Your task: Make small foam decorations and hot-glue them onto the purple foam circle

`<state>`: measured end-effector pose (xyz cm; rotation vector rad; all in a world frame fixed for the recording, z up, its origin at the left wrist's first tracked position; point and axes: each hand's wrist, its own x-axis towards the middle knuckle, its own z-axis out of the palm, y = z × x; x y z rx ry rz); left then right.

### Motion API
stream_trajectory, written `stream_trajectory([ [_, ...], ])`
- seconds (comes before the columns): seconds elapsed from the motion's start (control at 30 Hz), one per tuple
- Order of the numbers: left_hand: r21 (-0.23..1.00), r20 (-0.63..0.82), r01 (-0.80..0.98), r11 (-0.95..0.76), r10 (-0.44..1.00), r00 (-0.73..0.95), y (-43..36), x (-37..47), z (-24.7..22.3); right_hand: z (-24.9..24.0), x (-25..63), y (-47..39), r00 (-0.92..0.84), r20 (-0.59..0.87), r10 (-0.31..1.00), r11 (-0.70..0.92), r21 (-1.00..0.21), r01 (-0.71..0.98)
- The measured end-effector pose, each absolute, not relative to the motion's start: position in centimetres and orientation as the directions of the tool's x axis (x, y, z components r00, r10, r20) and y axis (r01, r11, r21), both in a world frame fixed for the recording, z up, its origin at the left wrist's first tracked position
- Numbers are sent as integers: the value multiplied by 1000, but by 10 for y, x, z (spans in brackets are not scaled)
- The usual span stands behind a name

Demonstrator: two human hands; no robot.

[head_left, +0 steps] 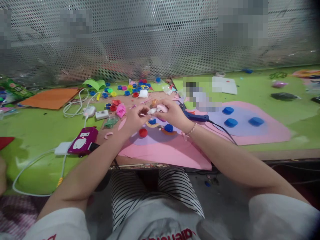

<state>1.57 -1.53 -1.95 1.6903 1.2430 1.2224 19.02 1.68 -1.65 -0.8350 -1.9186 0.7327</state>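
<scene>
My left hand (136, 118) and my right hand (173, 115) meet above a purple paper shape (133, 140) on pink paper (162, 155). Between their pinched fingertips is a small soft-looking white piece (151, 111); its kind is too blurred to tell. A pale pinkish part (162, 108) shows at my right fingers. Below the hands, a red bottle cap (143, 133) and a blue bottle cap (168, 128) sit on the purple shape. Another blue cap (152, 121) is partly hidden under my fingers.
Several coloured caps (135, 90) lie scattered at the back. A dark blue corded tool (197, 116) rests beside my right wrist. Another purple shape (242, 125) with blue caps lies right. A magenta power socket (83, 141) with white cables stands left. A perforated metal screen (150, 43) rises behind.
</scene>
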Motion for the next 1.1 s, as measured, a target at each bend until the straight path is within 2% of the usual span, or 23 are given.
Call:
stream_trajectory([
  [0.13, 910, 292, 271, -313, 949, 119, -15, 15, -25, -11, 192, 15, -411, 372, 832, 491, -838, 236],
  [0.3, 882, 367, 299, -364, 929, 49, -18, 19, -23, -11, 192, 18, -385, 344, 856, 474, -820, 321],
  [0.53, 882, 334, 321, -344, 939, 88, -15, 12, -22, -14, 193, 18, -401, 305, 864, 441, -843, 308],
  [0.63, 875, 326, 329, -355, 935, 140, -14, 11, -22, -14, 193, 17, -418, 261, 870, 395, -877, 275],
  [0.77, 888, 235, 356, -293, 952, 196, -14, 11, -21, -15, 192, 15, -436, 184, 881, 287, -940, 184],
  [0.83, 927, 193, 281, -249, 958, 212, -11, 10, -24, -16, 191, 15, -448, 151, 881, 223, -968, 113],
  [0.97, 991, 121, 20, -129, 965, 232, -5, 10, -31, -16, 189, 16, -468, 104, 878, 79, -994, -73],
  [1.1, 974, 72, -226, -22, 973, 217, -5, 14, -30, -14, 188, 15, -487, 73, 870, -66, -962, -263],
])
